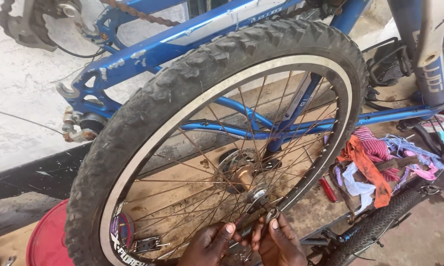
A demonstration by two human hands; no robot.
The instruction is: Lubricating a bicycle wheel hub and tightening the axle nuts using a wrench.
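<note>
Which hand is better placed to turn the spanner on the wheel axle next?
Right. The right hand already pinches the spanner at its ring end, close under the axle nut. The left hand grips lower, further from the nut, seemingly steadying.

My two hands, close together, low in view.
Left hand [209, 244] and right hand [277, 244] nearly touch, fingers curled, thumbs raised.

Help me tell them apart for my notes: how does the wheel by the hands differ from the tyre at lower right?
The wheel stands upright and shows whole, with pale rim and spokes; the tyre lies low, mostly hidden. The left hand and right hand work at the wheel's hub; nothing touches the tyre. Both have black knobby tread.
</note>
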